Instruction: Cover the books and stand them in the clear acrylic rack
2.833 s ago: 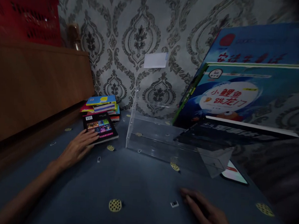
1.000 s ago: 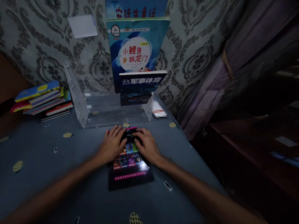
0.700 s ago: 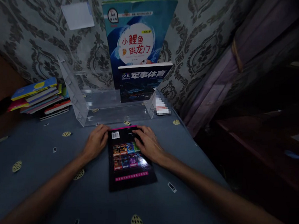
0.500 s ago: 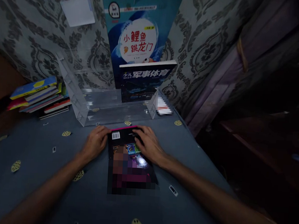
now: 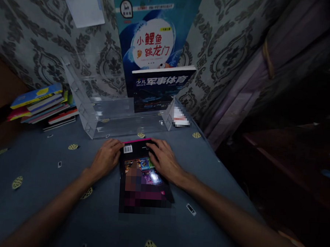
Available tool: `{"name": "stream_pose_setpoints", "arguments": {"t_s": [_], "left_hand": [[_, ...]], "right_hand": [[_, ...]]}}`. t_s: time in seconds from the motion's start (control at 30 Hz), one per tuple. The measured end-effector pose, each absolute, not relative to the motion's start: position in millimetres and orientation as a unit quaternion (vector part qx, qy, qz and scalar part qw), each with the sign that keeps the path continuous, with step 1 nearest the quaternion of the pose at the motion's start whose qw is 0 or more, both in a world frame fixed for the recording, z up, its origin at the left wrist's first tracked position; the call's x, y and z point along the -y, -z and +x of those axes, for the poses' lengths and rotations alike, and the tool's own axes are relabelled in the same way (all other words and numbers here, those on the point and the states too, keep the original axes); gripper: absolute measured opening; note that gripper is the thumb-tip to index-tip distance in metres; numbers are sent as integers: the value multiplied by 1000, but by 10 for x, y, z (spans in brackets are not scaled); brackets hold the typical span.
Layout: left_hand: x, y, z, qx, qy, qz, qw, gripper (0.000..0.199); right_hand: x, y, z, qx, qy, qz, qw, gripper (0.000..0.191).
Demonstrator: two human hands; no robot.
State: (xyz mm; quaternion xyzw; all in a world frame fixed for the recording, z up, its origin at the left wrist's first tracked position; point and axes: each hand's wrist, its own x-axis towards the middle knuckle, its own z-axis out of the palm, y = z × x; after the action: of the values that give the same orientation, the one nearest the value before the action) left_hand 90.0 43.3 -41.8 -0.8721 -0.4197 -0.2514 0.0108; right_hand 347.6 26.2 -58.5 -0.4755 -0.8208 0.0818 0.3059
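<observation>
A dark book (image 5: 132,160) with a barcode and a pink far edge lies flat on the blue patterned tablecloth (image 5: 39,205), its lower part blurred by pixelation. At its far left corner is my left hand (image 5: 106,155), fingers curved together against the edge. My right hand (image 5: 164,158) rests on the far right corner, fingers apart on the cover. Beyond them stands a clear plastic rack (image 5: 126,123). It bears a dark blue book (image 5: 161,88) and, behind that, a taller teal book (image 5: 156,27).
Several stacked books (image 5: 41,104) lie at the left against the patterned wall (image 5: 102,57). A pixelated white item (image 5: 180,117) is beside the rack's right end. A pale curtain (image 5: 239,79) hangs at the right, past the table's edge. White paper (image 5: 86,11) is on the wall.
</observation>
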Motion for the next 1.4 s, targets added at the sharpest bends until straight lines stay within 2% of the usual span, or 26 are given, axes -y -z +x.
{"name": "stream_pose_setpoints", "arguments": {"t_s": [0.3,0.87,1.0,1.4], "left_hand": [[-447,347,962,425,200,-883,18,27],[-485,286,1133,400,107,-909,41,37],[-485,280,1184,386,102,-916,50,43],[-514,310,1408,375,108,-920,34,41]], "right_hand": [[-245,571,3470,822,-78,-478,301,40],[-235,551,3452,823,-68,-488,283,38],[-234,544,3451,824,-71,-489,276,38],[-224,491,3422,830,-64,-494,251,38]]}}
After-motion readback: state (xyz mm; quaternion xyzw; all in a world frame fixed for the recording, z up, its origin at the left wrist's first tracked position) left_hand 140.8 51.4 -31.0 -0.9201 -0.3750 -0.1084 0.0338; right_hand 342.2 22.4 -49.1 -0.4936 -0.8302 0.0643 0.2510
